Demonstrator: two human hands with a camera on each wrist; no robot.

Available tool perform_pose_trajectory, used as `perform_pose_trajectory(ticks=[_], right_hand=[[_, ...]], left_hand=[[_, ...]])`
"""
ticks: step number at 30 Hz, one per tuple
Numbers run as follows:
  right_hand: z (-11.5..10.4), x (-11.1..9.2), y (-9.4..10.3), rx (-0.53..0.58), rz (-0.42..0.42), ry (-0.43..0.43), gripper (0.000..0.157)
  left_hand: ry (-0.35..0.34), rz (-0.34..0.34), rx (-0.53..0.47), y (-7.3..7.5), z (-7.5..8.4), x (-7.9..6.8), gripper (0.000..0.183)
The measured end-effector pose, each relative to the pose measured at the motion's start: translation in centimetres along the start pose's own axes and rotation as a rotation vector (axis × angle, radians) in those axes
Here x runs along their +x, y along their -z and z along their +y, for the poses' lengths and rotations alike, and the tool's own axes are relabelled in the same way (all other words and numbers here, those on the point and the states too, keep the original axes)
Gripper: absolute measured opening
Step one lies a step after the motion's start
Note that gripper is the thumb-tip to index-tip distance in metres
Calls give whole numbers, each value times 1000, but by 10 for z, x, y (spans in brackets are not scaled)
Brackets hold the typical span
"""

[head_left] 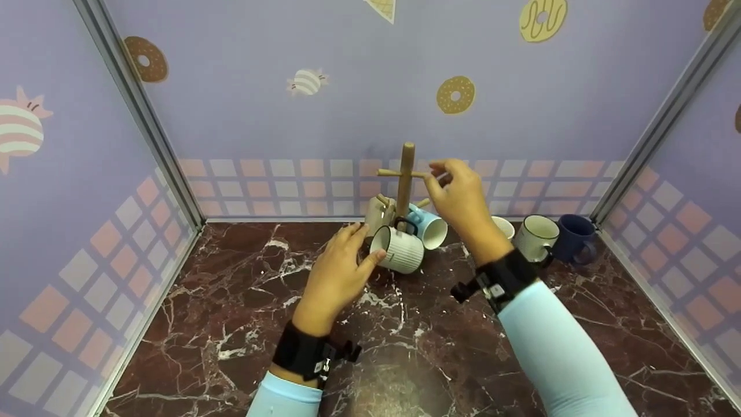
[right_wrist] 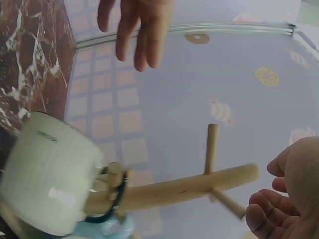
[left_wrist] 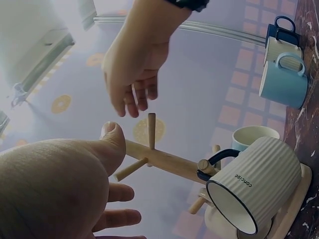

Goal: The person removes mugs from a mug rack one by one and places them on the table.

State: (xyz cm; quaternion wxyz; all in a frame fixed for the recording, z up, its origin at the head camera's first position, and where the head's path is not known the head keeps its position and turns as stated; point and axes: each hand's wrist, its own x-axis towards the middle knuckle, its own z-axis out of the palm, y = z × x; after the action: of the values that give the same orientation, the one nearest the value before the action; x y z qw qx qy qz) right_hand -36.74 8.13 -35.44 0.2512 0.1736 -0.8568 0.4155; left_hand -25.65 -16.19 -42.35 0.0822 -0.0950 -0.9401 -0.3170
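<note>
A wooden mug rack (head_left: 407,185) stands on the dark marbled table (head_left: 451,359), near the back wall (head_left: 243,104). On its lower pegs, a ribbed white mug (head_left: 403,253) hangs tilted at the front, its dark handle looped over a peg and its dark-rimmed mouth facing the person's left. The left wrist view shows the word "concise" on its side. Behind it, a light blue mug (head_left: 429,228) hangs to the right and a pale mug (head_left: 378,218) to the left.

Both hands are released. The left hand (head_left: 338,266) is near the ribbed white mug but apart from it, its fingers relaxed. The right hand (head_left: 460,194) is raised beside an upper peg (head_left: 419,174), fingers loosely bent around nothing.

To the right on the table, a second light blue mug (left_wrist: 284,83), a cream mug (head_left: 537,238) with a dark rim and a navy mug (head_left: 572,237) stand upright in a row.
</note>
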Motion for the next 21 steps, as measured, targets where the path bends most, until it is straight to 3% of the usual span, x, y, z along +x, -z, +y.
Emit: perform_pose_trajectory(ticks=[7,15,21], right_hand=[[33,-33,-9,44,-28,-112,28],[61,-56,-26,39,-45,-150,29],[74,-69,-38,18,-139,-175,36]], left_hand=[[-11,2,-1,-5,-1,2,81],[-10,9,-1,-9,-7,5,87],[10,14,-19,-16,-12,7,91]])
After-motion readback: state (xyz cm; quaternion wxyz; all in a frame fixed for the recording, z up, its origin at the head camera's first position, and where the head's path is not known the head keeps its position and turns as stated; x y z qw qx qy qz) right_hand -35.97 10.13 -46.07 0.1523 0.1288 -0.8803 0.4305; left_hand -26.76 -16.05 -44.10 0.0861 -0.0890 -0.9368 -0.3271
